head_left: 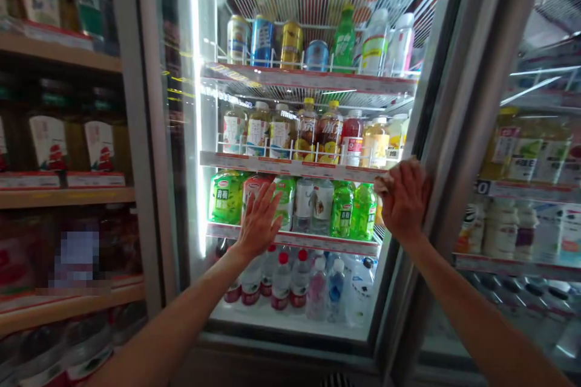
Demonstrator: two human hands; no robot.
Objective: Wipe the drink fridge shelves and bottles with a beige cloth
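Note:
A glass-fronted drinks fridge stands before me, its glass door [181,151] showing faint reflections. My left hand [261,221] is open, fingers stretched upward, flat at the glass in front of the lower bottle shelf. It holds nothing. My right hand [403,199] is up by the door's right edge, close to the metal frame [447,151]. Its fingers are bent over a crumpled pale cloth [384,184], of which only a bit sticks out on the left. Behind the hands are green bottles [227,196] and clear bottles [313,205], partly covered by my left hand.
Higher shelves carry cans [290,45] and tea bottles [306,130]. Red-capped bottles [281,281] stand at the fridge bottom. Wooden shelves [68,196] with dark bottles are on the left. Another glass-fronted fridge section with bottles [526,151] is on the right.

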